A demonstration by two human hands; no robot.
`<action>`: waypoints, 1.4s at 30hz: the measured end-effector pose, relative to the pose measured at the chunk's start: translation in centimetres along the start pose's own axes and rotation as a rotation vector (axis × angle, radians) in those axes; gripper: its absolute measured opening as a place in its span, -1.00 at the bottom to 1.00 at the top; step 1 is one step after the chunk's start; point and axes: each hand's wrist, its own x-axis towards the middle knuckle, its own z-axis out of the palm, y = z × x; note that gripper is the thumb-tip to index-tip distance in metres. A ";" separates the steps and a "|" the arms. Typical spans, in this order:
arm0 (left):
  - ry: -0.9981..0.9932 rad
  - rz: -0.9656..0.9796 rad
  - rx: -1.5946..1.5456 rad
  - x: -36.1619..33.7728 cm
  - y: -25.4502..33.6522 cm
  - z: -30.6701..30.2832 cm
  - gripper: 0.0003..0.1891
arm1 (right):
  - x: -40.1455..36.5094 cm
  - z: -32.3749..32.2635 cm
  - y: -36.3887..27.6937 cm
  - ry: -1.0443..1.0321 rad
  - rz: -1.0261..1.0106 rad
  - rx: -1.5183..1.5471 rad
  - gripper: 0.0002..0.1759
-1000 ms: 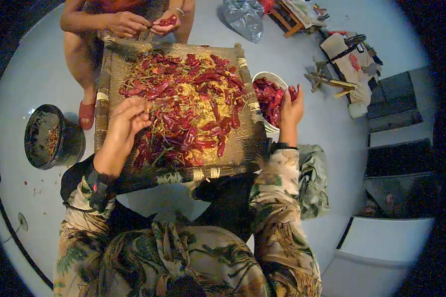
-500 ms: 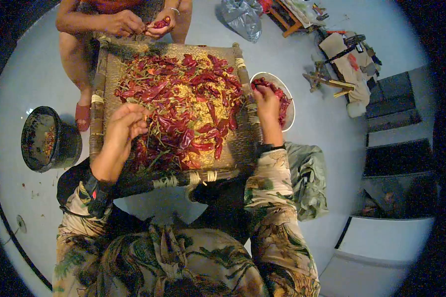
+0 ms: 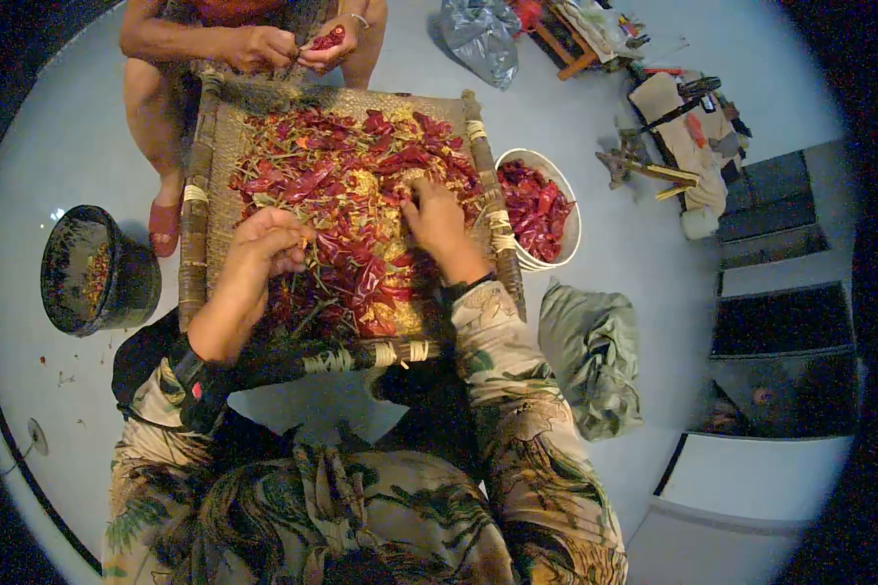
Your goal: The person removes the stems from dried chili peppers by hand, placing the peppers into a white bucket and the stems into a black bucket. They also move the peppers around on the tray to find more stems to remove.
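Note:
Dried red chillies (image 3: 307, 180), stems and yellow seeds lie over a woven tray (image 3: 226, 136) with a wooden frame in front of me. My left hand (image 3: 268, 249) is over the tray's left part, its fingers pinched together on something small that I cannot make out. Over the right part, my right hand (image 3: 436, 216) reaches down among the chillies and seeds; its fingertips are hard to see. To the right of the tray, a white bucket (image 3: 578, 229) holds red chillies.
A person's hands (image 3: 298, 49) hold a chilli beyond the tray's far edge. A black bucket (image 3: 132, 283) stands on the left. Green cloth (image 3: 590, 356) lies on the right floor. A plastic bag (image 3: 483, 39) and a cluttered wooden stand (image 3: 576, 58) are farther back.
My right hand has moved left from the white bucket to the chillies on the tray. My left hand has shifted slightly right and stays pinched.

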 end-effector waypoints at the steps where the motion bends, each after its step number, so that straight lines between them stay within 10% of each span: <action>1: 0.000 0.003 -0.005 -0.1 0.0 0.1 -0.93 | -0.7 0.0 -0.5 0.018 -0.052 -0.004 -0.72; 12: 0.025 0.003 -0.012 0.5 -0.8 -0.4 -0.92 | -6.6 -3.1 -7.1 -0.146 -0.326 0.175 -0.72; 16: -0.004 0.040 -0.003 0.4 -0.5 -0.9 -0.92 | -4.6 -3.4 -3.1 0.116 -0.229 0.232 -0.54; 19: -0.026 0.047 -0.014 0.4 0.1 -1.3 -0.91 | -2.2 -1.2 1.4 -0.075 0.168 0.419 -0.29; 27: 0.112 0.158 -0.115 0.0 2.4 -1.4 -0.89 | 0.7 0.7 -0.7 -0.220 0.331 0.528 0.07; 30: 0.103 0.168 -0.126 0.3 2.5 -2.1 -0.88 | 0.9 1.9 -3.7 -0.297 0.272 0.943 0.11; 37: 0.164 0.117 -0.108 -0.2 2.9 -1.4 -0.87 | -0.6 2.8 -10.0 -0.420 0.170 0.567 -0.04; 40: 0.136 0.110 -0.107 0.1 2.6 -1.9 -0.89 | -1.8 2.5 -10.9 -0.254 -0.304 0.461 -0.14; 42: 0.129 0.117 -0.117 0.3 2.3 -2.3 -0.90 | -2.4 0.7 -10.8 -0.526 -0.304 0.373 -0.25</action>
